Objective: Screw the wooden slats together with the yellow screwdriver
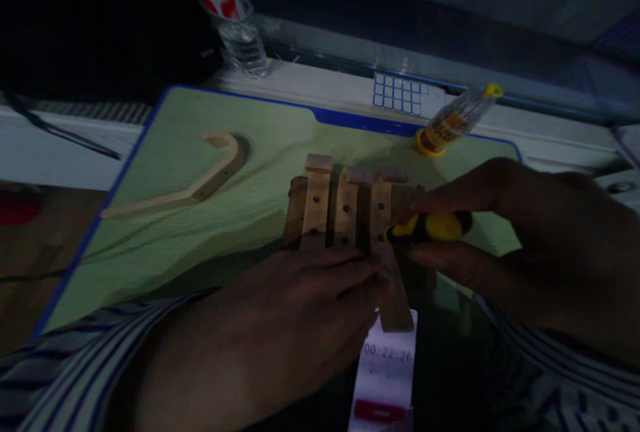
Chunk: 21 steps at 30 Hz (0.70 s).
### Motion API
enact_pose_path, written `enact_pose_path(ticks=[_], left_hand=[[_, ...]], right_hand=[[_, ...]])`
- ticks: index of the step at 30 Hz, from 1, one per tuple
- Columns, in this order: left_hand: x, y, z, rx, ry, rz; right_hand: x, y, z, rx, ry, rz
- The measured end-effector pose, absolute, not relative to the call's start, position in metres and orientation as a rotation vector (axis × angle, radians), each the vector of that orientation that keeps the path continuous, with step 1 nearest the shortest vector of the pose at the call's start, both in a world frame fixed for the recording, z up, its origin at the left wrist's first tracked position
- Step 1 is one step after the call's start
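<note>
My right hand (505, 239) pinches a short yellow and black screwdriver (435, 227) between thumb and fingers. Its tip end meets the lower hole of the rightmost wooden hook (381, 209). Two more wooden hooks, a middle one (346, 212) and a left one (316, 202), lie beside it, each with two dark holes. All three rest across a brown wooden board (295, 209). Lying over their lower parts, my left hand (300, 312) has its fingers closed on the rightmost hook's shank. My left thumb is mostly hidden.
A loose wooden hook (200, 192) lies at the left on the pale green, blue-edged table (260, 125). A yellow-capped bottle (450, 122) stands at its back right edge. Behind are a water bottle (230, 15) and a blue grid (397, 93). A lit phone (385, 372) shows a timer.
</note>
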<state>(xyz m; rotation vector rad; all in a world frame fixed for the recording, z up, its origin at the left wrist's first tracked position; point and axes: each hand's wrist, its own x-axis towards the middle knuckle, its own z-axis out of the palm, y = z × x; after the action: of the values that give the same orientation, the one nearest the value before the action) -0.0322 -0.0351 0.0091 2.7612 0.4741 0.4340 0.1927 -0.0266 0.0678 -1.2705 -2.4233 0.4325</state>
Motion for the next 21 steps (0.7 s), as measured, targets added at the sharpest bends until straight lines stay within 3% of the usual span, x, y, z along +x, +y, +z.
enact_pose_path(ticks=[13, 21], left_hand=[[-0.0286, -0.0306, 0.0161, 2.701, 0.476, 0.428], [-0.0294, -0.0293, 0.0155, 2.851, 0.407, 0.441]], right_hand=[[0.1945, -0.0231, 0.0624, -1.231, -2.425, 0.371], [0.1966, -0.0219, 0.0627, -1.062, -2.41, 0.576]])
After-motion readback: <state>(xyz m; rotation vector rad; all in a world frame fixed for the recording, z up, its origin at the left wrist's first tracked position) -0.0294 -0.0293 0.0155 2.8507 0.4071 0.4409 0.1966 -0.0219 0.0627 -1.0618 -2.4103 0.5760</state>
